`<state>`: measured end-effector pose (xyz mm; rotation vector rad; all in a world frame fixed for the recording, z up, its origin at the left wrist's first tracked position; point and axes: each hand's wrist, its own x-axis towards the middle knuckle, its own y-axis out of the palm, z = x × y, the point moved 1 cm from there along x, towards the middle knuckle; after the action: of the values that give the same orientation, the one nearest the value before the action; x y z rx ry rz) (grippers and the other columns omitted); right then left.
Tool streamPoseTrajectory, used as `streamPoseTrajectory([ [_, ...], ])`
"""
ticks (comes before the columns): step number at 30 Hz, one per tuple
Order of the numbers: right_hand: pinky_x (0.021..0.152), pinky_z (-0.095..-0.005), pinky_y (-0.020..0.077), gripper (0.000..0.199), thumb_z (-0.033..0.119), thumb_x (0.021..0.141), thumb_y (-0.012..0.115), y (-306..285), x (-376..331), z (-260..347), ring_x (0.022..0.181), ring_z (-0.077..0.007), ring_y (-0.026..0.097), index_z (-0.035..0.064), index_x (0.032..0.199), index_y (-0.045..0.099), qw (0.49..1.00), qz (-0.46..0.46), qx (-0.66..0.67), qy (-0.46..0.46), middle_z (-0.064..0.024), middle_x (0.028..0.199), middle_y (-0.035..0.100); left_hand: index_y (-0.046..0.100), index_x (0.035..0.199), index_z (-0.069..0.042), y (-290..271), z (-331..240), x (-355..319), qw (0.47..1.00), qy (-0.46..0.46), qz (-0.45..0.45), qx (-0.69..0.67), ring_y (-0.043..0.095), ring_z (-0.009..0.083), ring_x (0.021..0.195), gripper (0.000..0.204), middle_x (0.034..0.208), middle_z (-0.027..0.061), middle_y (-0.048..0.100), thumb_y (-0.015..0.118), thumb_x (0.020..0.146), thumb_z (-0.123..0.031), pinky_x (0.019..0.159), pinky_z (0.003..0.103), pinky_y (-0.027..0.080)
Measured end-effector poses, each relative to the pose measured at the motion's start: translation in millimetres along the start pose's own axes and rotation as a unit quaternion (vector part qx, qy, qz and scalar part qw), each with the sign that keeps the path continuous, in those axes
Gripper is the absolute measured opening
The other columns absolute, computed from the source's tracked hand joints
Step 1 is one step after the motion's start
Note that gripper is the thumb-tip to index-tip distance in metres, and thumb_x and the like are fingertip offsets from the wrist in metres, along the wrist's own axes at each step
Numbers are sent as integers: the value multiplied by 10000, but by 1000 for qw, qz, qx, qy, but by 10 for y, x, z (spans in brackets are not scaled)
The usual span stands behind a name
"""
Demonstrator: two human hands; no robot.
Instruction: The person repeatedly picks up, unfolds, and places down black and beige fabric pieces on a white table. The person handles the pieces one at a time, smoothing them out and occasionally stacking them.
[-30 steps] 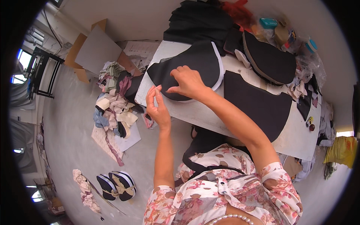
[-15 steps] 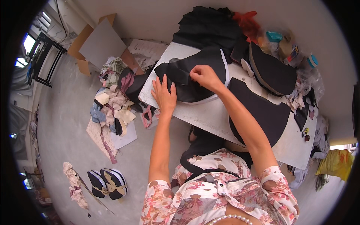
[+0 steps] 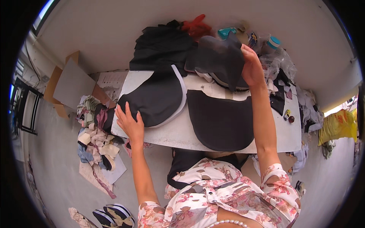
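My left hand (image 3: 131,124) lies open, fingers spread, on the left edge of a curved black fabric panel (image 3: 157,97) with a white rim along its right side. Up at the right, my right hand (image 3: 251,69) grips the edge of a thin, see-through black fabric sheet (image 3: 218,55), which hangs raised over the far part of the table. Its fingertips are partly hidden by the sheet. Between my arms lies a second rounded black panel (image 3: 220,121), flat on the white table (image 3: 171,136). Behind the sheet, a thick-rimmed black stack (image 3: 228,83) is mostly covered.
At the back left sits a pile of black fabric (image 3: 159,47), with a red bag (image 3: 196,27) beside it. Clear plastic bags (image 3: 279,64) and a blue-lidded jar (image 3: 273,41) stand far right. Fabric scraps (image 3: 97,142) and a cardboard box (image 3: 72,83) are on the left floor.
My right hand has lifted the thin black sheet off the white-rimmed panel and carried it to the right. My left hand stays at the panel's left edge. The view has shifted rightward.
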<state>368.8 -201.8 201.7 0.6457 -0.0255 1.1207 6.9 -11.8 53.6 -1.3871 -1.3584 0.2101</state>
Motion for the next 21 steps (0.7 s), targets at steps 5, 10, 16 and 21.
streamPoseTrajectory([
  [5,647,-239,447,75,71,827,609,654,-417,25,705,-76,529,6,845,577,900,189,-387,-67,-6,756,555,580,1257,18,-500,-1023,138,689,-68,252,-676,617,190,1069,459,1187,132,636,556,984,-350,851,300,505],
  [10,619,-369,469,153,96,746,680,1054,-758,-502,720,-260,598,64,791,538,754,268,-560,-212,-72,755,573,607,1197,37,-621,-1488,193,640,-72,313,-698,625,100,934,379,1051,61,665,599,968,-266,769,229,497],
  [16,829,-354,492,561,311,694,820,931,-588,-273,973,-281,623,34,1138,617,851,192,-426,-241,-100,1065,651,659,919,18,-768,-1606,199,752,-28,248,-610,572,41,705,101,815,-10,663,708,868,-53,656,182,459],
  [21,740,-362,496,446,225,744,759,451,-639,-378,830,-347,643,39,1123,612,826,275,-492,-25,-181,888,660,655,918,23,-1022,-1538,123,815,11,136,-563,551,43,680,137,805,-5,658,743,814,8,648,180,448],
])
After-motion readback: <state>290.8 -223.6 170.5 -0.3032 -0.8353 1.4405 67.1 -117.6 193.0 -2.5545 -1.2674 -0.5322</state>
